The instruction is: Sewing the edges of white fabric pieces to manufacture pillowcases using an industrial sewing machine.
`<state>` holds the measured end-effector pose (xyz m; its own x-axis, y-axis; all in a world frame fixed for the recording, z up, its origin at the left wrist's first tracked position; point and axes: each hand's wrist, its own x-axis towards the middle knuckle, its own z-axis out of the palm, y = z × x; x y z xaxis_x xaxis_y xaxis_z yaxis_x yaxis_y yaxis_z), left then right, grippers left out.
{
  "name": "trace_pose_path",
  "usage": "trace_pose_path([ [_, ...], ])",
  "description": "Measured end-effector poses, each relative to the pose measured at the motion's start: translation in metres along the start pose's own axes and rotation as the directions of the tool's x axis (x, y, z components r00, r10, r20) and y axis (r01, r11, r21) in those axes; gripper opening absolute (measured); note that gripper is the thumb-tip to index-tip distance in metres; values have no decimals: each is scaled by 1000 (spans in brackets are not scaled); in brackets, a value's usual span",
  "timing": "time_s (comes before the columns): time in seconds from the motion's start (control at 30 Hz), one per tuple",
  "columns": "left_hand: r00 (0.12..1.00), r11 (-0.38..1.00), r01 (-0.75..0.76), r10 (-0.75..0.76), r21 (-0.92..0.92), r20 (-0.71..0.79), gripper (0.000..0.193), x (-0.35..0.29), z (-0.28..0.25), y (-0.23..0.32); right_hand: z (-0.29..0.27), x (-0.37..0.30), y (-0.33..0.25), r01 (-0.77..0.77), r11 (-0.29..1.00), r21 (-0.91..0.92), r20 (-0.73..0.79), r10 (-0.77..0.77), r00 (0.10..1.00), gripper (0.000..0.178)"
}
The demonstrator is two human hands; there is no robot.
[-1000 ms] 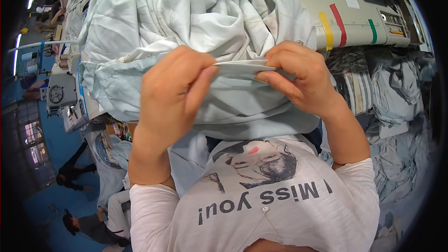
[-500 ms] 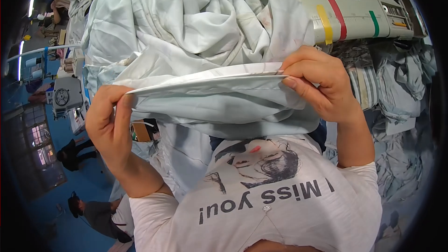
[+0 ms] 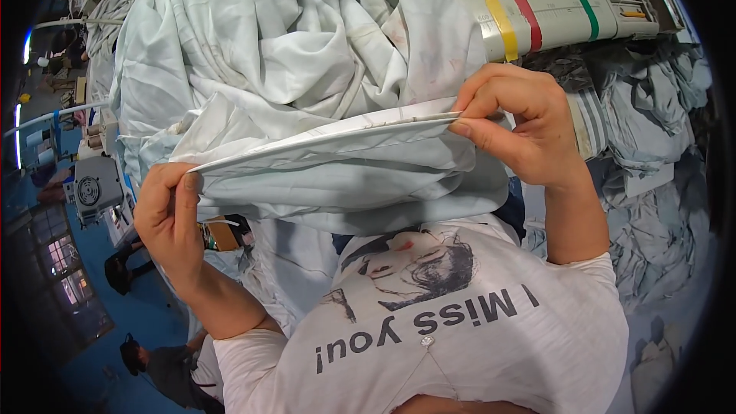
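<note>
Clock positions read from the middle of the head view. Your left hand (image 3: 170, 211), at 9 o'clock: thumb and fingertips pinching one end of the edge of a pale grey-green cloth (image 3: 330, 192). Your right hand (image 3: 529, 126), at 2 o'clock: thumb and forefinger pinching the other end of that edge, remaining fingers curled. Between your hands the edge runs nearly straight, slanting, its left end lower in view. Cloth occupies the middle; its slack hangs in folds below the edge, just beyond your white T-shirt (image 3: 460, 337) at 5 o'clock. A whitish layer shows along the far side of the edge.

Surroundings: rumpled heap of whitish fabric (image 3: 268, 46) at 11 o'clock, directly behind the edge; whether it is one piece with your cloth, cannot tell. Beige machine panel (image 3: 560, 15) between 1 and 2 o'clock, bearing yellow, red and green tape strips. Crumpled garments (image 3: 652, 238) near 3 o'clock. Grey vented box (image 3: 97, 184) at 9 o'clock, beyond your left hand. Co-worker (image 3: 172, 372) in dark top between 7 and 8 o'clock, well apart.
</note>
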<state>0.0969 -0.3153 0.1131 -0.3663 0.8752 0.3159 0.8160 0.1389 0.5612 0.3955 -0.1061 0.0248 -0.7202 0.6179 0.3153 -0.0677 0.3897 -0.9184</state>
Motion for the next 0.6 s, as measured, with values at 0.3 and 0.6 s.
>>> trace_pose_path([
  [0.3,997,929,-8,33,369,-63,30,29,40,3,13,16,5,118,991,-66,-19,-119,993,15],
  [0.6,888,948,-209,287,-241,358,39,42,124,78,22,28,-15,375,860,-346,111,-359,927,17],
])
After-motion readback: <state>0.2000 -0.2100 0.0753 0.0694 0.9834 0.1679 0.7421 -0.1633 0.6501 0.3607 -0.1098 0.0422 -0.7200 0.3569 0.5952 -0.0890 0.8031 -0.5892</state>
